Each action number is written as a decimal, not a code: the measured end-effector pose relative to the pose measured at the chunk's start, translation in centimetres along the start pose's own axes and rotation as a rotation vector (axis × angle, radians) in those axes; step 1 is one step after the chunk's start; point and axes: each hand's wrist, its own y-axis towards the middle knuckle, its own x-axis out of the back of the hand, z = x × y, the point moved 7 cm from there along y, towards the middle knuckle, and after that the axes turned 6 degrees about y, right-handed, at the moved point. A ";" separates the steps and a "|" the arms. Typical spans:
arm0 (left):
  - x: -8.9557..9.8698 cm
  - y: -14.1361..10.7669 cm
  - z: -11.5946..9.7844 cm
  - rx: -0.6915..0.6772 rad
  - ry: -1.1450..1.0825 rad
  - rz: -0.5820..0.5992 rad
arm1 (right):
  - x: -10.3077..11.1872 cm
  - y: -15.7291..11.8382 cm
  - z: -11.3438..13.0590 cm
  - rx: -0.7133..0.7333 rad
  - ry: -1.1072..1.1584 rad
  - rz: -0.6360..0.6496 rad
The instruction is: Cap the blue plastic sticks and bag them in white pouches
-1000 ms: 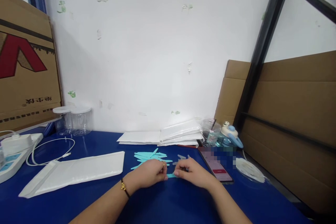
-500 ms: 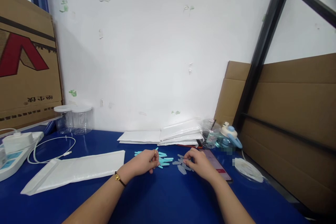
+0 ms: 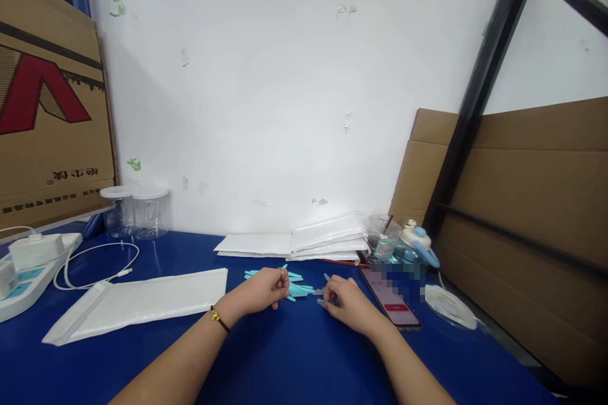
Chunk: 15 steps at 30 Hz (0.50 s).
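Several slim turquoise pieces (image 3: 300,290) lie in a loose pile on the blue table (image 3: 285,354). My left hand (image 3: 266,289) is at the near left side of this pile, its fingers pressed together. Anything small between those fingertips is hidden. Just right of the turquoise pieces are a few translucent greyish flat pieces (image 3: 319,292). My right hand (image 3: 350,305) rests over them with curled fingers and covers most of them. Whether a piece is inside its grip is hidden.
Beside my right hand lies a phone (image 3: 394,304). White padded mailers (image 3: 327,242) are stacked at the wall, and another mailer (image 3: 137,304) lies left. Also around are clear jars (image 3: 151,215), a power strip (image 3: 42,285), a cable, a blue-lidded bottle (image 3: 414,243) and cardboard (image 3: 532,228).
My right hand has shifted slightly left and toward me, its fingers curling over the translucent pieces and hiding most of them. My left hand has barely moved. The view has tilted a little.
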 end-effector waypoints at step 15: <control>-0.5 0.2 0.4 -0.005 -0.005 0.023 | 0.2 0.3 0.4 0.005 0.444 0.004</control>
